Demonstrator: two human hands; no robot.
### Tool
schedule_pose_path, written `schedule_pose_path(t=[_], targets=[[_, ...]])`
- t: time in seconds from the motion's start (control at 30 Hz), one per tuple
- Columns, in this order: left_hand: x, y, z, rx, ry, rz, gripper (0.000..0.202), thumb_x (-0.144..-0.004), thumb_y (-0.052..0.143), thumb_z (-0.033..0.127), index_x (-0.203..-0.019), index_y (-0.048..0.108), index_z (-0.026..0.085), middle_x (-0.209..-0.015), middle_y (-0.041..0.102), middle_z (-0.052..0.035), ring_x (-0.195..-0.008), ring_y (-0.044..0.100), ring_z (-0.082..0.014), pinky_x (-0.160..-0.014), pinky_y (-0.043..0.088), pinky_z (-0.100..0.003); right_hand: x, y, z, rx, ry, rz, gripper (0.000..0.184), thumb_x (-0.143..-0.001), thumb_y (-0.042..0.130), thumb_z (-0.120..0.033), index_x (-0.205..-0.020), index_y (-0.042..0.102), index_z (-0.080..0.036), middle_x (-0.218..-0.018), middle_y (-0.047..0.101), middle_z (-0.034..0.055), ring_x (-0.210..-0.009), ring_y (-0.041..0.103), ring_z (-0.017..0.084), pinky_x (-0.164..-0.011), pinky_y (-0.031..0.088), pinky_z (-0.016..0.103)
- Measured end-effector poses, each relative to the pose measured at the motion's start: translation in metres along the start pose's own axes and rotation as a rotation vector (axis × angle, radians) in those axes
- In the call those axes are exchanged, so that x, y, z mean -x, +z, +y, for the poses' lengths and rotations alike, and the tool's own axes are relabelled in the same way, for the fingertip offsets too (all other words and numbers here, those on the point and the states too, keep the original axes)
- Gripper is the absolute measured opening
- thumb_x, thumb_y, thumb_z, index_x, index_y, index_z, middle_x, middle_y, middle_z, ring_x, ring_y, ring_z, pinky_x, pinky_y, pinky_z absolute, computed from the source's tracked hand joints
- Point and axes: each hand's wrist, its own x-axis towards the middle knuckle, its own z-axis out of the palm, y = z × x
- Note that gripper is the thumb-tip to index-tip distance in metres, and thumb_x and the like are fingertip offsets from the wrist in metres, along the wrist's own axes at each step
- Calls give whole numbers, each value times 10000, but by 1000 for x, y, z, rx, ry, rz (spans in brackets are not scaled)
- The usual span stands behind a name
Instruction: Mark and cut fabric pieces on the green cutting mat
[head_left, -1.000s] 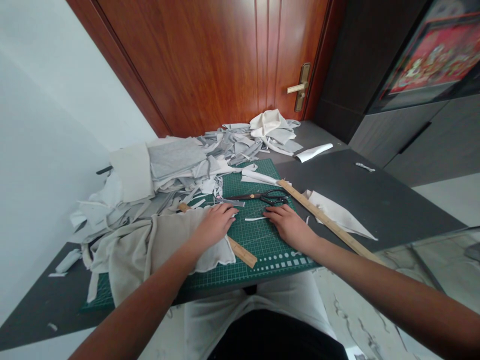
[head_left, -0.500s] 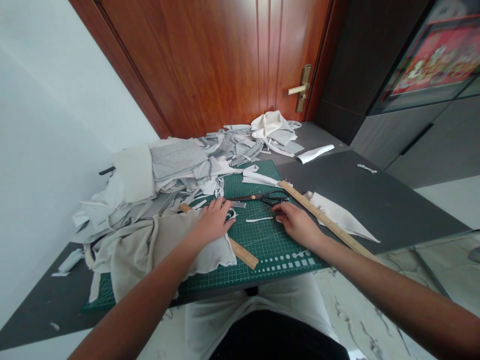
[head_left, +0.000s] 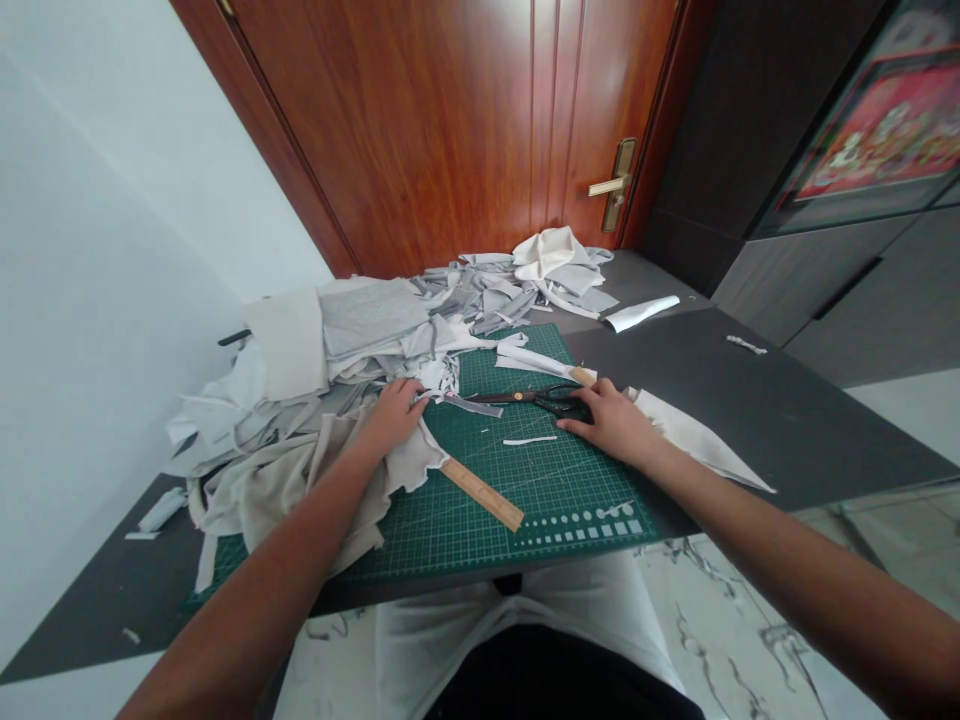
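Observation:
My left hand (head_left: 394,415) is closed at the upper right edge of a rumpled beige cloth (head_left: 409,460), its fingertips beside a heap of cut scraps (head_left: 442,375). My right hand (head_left: 615,422) curls at the black handles of a pair of scissors (head_left: 536,398), thumb and fingers on either side of them. The scissors lie flat, blades pointing left. One end of a wooden ruler (head_left: 582,376) shows past my right fingers; my hand and forearm cover the rest. A second wooden ruler (head_left: 484,494) sticks out from under the beige cloth.
A green cutting mat (head_left: 480,550) lies on the dark table (head_left: 795,420). Folded grey fabric (head_left: 371,315) and many offcuts are piled along the back. A thin white strip (head_left: 529,440) lies on the mat. Pale cloth (head_left: 697,445) rests right of my right hand.
My left hand has moved left and away from me, and the beige cloth's right edge has shifted with it, baring more mat. My right hand has moved up to the scissor handles and over the ruler.

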Motion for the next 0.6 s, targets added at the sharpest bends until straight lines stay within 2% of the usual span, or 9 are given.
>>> schedule_pose_path(t=[0.13,0.23,0.33,0.4,0.47,0.53,0.6], targets=[[-9,5,-8,19,-10,20,183,-965,507,295,-1111,585,217,-1162,606,-93,-1164,562,-269,-1065,430,-430,2,0,3,84,36,6,547,-953,545,-589,-1276,645,-160,-1190,569,161,-990,656,302,-902,512,415],[-11,1,-3,25,-27,30,171,-947,531,295,-1090,565,208,-1149,593,-97,-1137,568,-268,-1035,446,-421,-2,-3,9,157,81,6,549,-969,508,-575,-1285,636,-145,-1189,580,174,-1009,656,319,-898,507,420],[-1,-15,13,-34,-82,69,213,-923,581,342,-1064,550,185,-1163,561,-138,-1127,556,-306,-987,459,-443,-7,-7,19,222,147,0,561,-979,482,-552,-1326,621,-133,-1214,584,198,-1083,642,347,-928,493,434],[16,-31,28,-108,-123,64,283,-898,628,430,-1028,556,188,-1156,559,-149,-1122,548,-342,-956,457,-470,-12,-10,28,237,200,-3,567,-978,481,-534,-1350,610,-126,-1244,580,210,-1128,631,359,-949,486,440],[39,-45,43,-79,-89,-84,379,-852,676,535,-995,564,203,-1116,582,-122,-1076,568,-334,-920,465,-454,-16,-13,36,247,249,-10,568,-970,487,-531,-1335,616,-115,-1255,579,221,-1144,628,372,-948,488,448],[63,-55,55,46,12,-324,533,-745,767,605,-1050,572,215,-1141,600,-99,-1066,586,-317,-899,475,-422,-18,-19,43,271,296,-22,563,-965,487,-534,-1283,636,-94,-1236,588,238,-1134,630,393,-929,494,465],[83,-58,61,77,47,-408,630,-677,827,591,-1123,568,228,-1211,594,-98,-1127,571,-330,-916,470,-423,-19,-25,44,308,331,12,556,-958,505,-519,-1249,640,-65,-1226,586,266,-1129,623,416,-914,494,484]])
